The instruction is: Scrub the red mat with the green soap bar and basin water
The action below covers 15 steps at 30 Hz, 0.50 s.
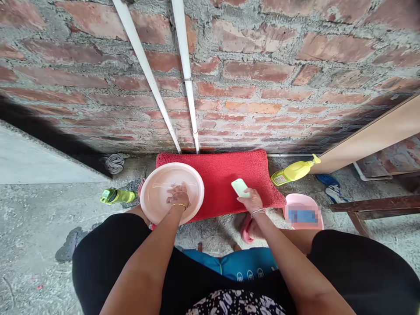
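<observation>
My left hand (pixel 179 197) reaches down into a pale pink basin (pixel 146 205) with clear water in it. Its fingers are spread, with nothing between them. The basin rests on the left part of a red cloth-covered surface (pixel 226 175). Over the right part of that cloth, my right hand (pixel 252 201) grips a pale green bar of soap (pixel 239 187) by its near end. To the right of this hand, a yellow pump bottle (pixel 293 172) leans at a slant by the cloth's right edge.
A green bottle (pixel 117 196) lies left of the basin, with a grey rag (pixel 114 162) behind it. A small pink tub (pixel 303 199) stands at right; its contents are blurred. Two white pipes (pixel 184 65) run down the brick wall. A wooden bench (pixel 377 205) is at far right.
</observation>
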{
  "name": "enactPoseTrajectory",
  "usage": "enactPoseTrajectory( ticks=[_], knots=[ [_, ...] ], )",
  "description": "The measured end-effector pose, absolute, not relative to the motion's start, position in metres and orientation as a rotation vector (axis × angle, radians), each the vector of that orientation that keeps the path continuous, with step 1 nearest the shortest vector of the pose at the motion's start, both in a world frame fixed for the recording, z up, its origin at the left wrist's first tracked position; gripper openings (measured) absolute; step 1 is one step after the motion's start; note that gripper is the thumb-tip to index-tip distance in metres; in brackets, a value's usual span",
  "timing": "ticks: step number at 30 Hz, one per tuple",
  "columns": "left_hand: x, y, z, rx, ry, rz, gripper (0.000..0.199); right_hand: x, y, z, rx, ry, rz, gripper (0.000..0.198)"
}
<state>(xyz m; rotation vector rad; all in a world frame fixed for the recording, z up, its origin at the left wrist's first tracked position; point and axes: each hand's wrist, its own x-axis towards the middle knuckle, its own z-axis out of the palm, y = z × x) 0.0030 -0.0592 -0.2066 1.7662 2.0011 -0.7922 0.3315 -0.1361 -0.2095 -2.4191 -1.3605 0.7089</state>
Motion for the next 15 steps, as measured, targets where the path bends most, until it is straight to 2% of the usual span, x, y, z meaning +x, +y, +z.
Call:
enactPoseTrajectory(
  ticks=[5,8,11,15],
  knots=[
    [0.001,-0.059,-0.209,1.764,2.0,-0.8,0.114,0.245,-0.109,-0.207,-2.285,-1.993,0.919,0.043],
    [0.001,-0.058,-0.212,1.774,2.005,-0.814,0.115,0.235,-0.097,-0.205,-2.253,-2.129,0.946,0.044],
    [0.002,-0.057,-0.214,1.763,2.009,-0.845,0.114,0.264,-0.091,-0.205,-2.357,-1.993,0.904,0.046],
    [0.001,-0.057,-0.219,1.776,2.019,-0.861,0.107,0.343,-0.099,-0.206,-2.563,-1.529,0.807,0.041]
  ],
)
